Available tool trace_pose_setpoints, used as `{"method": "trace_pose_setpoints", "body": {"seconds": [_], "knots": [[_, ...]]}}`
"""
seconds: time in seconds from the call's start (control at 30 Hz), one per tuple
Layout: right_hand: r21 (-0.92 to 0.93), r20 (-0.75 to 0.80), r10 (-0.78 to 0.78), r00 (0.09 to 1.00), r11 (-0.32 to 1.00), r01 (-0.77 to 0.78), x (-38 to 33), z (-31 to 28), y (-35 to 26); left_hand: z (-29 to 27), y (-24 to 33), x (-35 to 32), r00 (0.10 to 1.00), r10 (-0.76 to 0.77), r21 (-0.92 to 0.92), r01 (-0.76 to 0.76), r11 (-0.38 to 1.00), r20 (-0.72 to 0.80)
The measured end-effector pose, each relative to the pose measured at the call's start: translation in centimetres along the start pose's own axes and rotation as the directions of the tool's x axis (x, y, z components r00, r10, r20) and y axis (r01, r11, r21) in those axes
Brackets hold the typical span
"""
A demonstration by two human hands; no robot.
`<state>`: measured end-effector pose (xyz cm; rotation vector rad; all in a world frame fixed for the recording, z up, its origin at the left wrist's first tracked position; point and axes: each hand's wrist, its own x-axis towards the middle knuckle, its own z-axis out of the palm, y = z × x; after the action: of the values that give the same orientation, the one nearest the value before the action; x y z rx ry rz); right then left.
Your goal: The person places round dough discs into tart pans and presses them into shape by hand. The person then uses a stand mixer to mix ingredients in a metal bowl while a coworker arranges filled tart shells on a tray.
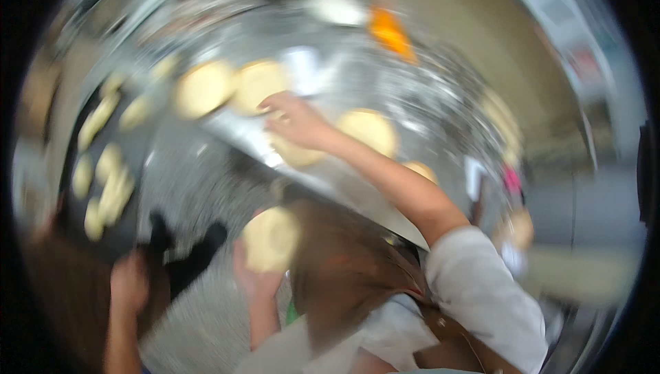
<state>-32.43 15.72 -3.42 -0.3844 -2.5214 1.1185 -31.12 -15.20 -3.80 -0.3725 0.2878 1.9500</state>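
My left hand (251, 271), low in the middle of the view, supports a round, pale dough piece (272, 238) from below and its side. My right arm stretches across the metal table, and my right hand (295, 121) hovers at the edge of another dough round (260, 86). The fingers of this hand look bent, but motion blur hides whether they grip anything. One dough round (206, 88) lies left of it. Partly under my wrist is a further dough round (297, 150), and a larger one (369, 132) lies to the right, beyond my forearm.
At the left, a dark tray (141, 133) carries several small, oblong dough pieces. A co-worker's hand (130, 281) and brown clothing are at lower left. Farther back on the metal table (247, 40) are a white round thing (338, 8) and an orange item (392, 34).
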Motion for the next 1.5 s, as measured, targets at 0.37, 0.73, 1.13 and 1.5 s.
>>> {"method": "trace_pose_setpoints", "body": {"seconds": [0.37,0.73,1.13,1.5], "knots": [[-0.003,-0.910,0.387,0.149,0.353,-0.936,-42.8,-40.6,23.7,7.4,-10.6,6.0,0.963,-0.249,0.139,0.262,0.955,-0.108],[0.153,-0.928,0.301,-0.220,-0.231,-0.961,-54.0,-46.3,31.2,12.8,-21.7,11.1,0.915,-0.138,0.305,0.265,0.915,-0.380],[-0.100,-0.942,0.315,0.120,0.077,-0.992,-64.8,-52.3,42.9,13.6,-24.8,11.3,0.913,-0.201,0.285,0.310,0.907,-0.355],[0.105,-0.739,0.589,0.329,0.582,-0.806,-52.8,-53.4,21.4,11.2,-16.1,4.6,0.940,-0.302,0.071,0.316,0.946,-0.159]]}}
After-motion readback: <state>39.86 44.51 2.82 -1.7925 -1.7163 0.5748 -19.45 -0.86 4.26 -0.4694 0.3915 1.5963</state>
